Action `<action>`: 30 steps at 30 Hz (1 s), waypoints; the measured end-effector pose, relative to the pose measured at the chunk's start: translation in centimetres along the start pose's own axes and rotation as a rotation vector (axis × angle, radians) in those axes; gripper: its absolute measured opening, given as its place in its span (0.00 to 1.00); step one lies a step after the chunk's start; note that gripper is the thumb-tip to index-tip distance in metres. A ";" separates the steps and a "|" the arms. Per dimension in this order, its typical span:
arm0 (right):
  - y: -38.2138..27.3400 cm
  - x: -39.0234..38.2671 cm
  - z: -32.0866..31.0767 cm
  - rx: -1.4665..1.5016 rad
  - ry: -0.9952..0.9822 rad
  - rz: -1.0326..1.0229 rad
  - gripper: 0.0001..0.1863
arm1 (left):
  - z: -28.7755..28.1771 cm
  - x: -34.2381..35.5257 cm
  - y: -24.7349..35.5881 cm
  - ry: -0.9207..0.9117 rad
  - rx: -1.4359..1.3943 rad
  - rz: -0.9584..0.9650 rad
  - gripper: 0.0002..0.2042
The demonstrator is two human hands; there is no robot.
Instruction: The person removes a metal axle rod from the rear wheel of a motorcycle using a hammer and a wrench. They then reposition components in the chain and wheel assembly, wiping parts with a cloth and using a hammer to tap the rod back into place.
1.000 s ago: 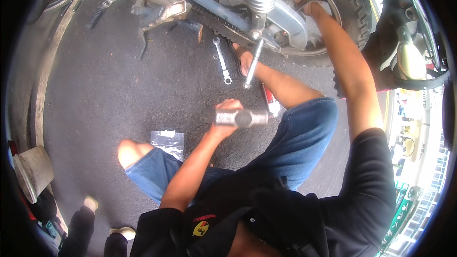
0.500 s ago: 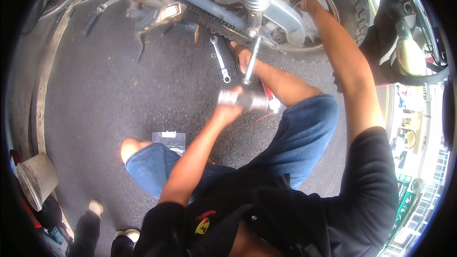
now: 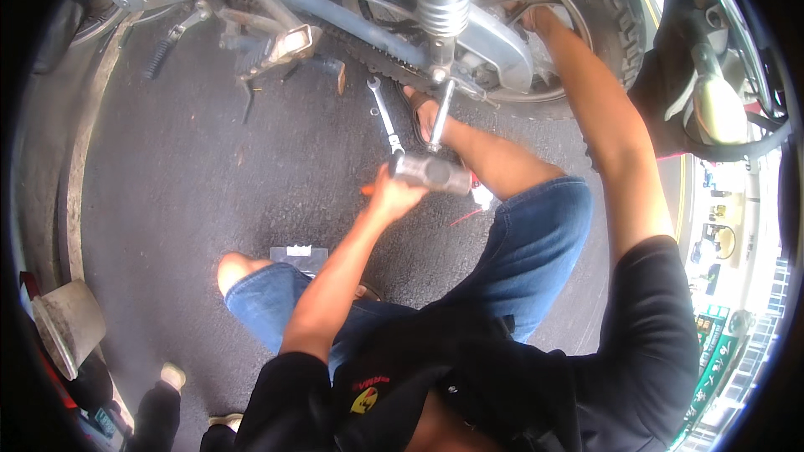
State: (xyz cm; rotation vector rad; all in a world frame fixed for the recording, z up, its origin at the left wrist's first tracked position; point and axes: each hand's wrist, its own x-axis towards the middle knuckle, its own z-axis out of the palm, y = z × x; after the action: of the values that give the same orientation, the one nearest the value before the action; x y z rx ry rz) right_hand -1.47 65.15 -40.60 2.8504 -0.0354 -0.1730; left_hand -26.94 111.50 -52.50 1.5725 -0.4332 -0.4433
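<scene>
A hammer with a grey head (image 3: pixel 431 174) and an orange handle is gripped in my left hand (image 3: pixel 394 197), blurred by motion. Its head is just below the outer end of a long silver rod (image 3: pixel 444 113) sticking out under the motorcycle's coil shock (image 3: pixel 444 0); contact is unclear. My right hand (image 3: pixel 536 21) reaches to the spoked rear wheel (image 3: pixel 628 54), fingers curled on a spoke, partly hidden. A silver wrench (image 3: pixel 381 105) lies on the asphalt beside the rod. A red and white can (image 3: pixel 480 197) with a thin red straw is partly behind the hammer head.
My bent bare legs frame the work, one sandalled foot under the wheel. A clear plastic bag (image 3: pixel 299 258) lies by my left knee. Another person's shoes (image 3: pixel 172 377) are at lower left, near a worn grey box-like object (image 3: pixel 67 322). A pale curb (image 3: pixel 92 159) runs along the left.
The hammer in my left hand has moved forward and slightly right, toward the rod's end. My right hand stays at the wheel.
</scene>
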 end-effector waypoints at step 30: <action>-4.1 -1.5 -2.7 0.499 -0.123 0.182 0.43 | 0.4 0.2 -3.1 0.087 -0.235 0.193 0.14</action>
State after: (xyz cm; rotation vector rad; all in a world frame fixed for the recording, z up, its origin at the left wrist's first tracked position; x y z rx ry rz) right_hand -2.57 69.92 -39.07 3.3011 -0.4162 -0.3427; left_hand -26.95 111.18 -55.65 1.3039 -0.4449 -0.2652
